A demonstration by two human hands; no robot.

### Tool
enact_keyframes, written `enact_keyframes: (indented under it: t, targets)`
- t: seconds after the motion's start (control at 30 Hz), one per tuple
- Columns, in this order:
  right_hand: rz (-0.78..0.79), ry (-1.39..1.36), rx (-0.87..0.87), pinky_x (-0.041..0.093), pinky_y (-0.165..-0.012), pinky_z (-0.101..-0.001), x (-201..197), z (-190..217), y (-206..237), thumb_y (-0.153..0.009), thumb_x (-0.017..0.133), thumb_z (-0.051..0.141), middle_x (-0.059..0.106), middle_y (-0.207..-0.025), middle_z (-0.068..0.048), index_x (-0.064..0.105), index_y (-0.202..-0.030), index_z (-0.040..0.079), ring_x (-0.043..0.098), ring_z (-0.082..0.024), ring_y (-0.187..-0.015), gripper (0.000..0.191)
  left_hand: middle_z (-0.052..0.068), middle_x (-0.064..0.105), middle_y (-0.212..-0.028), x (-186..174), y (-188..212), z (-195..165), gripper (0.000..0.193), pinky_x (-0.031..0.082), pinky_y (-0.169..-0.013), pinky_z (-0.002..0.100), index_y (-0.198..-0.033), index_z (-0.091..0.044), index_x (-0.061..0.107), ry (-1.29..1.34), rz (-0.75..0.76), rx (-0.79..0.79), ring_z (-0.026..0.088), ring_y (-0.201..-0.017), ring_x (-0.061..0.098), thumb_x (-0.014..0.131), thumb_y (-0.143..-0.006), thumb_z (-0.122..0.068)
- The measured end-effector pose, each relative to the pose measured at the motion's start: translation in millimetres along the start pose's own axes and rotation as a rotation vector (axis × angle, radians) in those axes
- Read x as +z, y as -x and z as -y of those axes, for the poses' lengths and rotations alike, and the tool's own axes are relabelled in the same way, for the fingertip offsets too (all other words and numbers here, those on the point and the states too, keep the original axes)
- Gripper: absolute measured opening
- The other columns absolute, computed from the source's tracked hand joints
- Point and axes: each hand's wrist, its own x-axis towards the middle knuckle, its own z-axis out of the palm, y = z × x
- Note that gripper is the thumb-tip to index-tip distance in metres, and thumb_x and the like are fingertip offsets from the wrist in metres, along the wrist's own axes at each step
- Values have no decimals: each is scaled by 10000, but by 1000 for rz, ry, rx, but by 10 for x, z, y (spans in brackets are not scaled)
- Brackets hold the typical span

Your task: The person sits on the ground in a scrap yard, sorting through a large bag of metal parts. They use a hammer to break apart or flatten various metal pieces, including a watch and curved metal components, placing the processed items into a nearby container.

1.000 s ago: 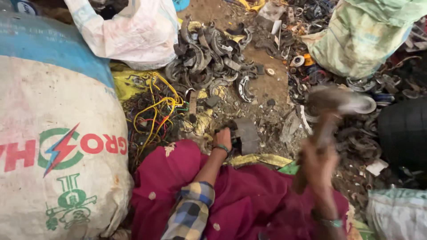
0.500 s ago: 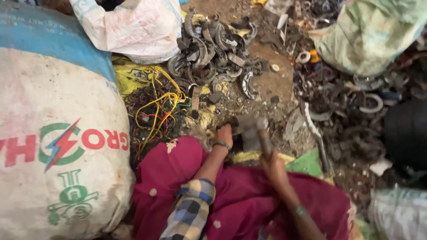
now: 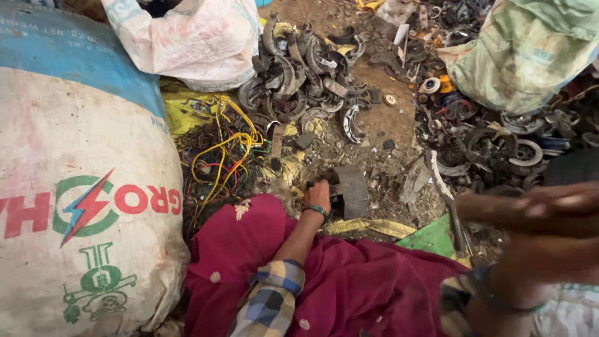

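Note:
My left hand (image 3: 318,195), with a green bangle at the wrist, reaches down to the dirt and grips a dark curved metal piece (image 3: 352,190) standing on the ground. My right hand (image 3: 530,268) is raised close to the camera at the right and is badly blurred. It is closed around a hammer (image 3: 530,209) that lies across the view above the hand, off to the right of the metal piece. A maroon cloth (image 3: 349,293) covers my lap below both arms.
A big white sack with a blue top (image 3: 81,187) fills the left. A white bag (image 3: 193,37) and a greenish sack (image 3: 524,50) lie at the back. Between them are several curved metal scraps (image 3: 306,75), tangled coloured wires (image 3: 218,156) and round metal parts (image 3: 499,143).
The hammer came down onto the metal piece half a second ago and has since swung back up and to the right. My left hand has stayed on the piece.

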Motion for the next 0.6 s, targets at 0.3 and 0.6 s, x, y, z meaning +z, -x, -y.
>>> enact_keyframes:
  t: [0.3, 0.6]
  targets:
    - [699, 762, 680, 556, -585, -416, 387, -1100, 1951, -909, 715, 275, 700, -842, -216, 575, -1186, -45, 677, -310, -700, 445, 282, 684, -1092, -3, -242, -206, 168, 584, -782, 559, -1081, -5, 647, 3, 79, -20, 463, -994, 691, 568, -935, 21]
    - [95, 69, 264, 571, -555, -353, -484, -78, 70, -985, 665, 227, 633, -858, -130, 544, -1056, -23, 659, -217, -656, 287, 282, 706, -1062, 431, -25, -449, 161, 578, -820, 553, -1034, -11, 667, 16, 39, -13, 460, -1009, 697, 541, -935, -25]
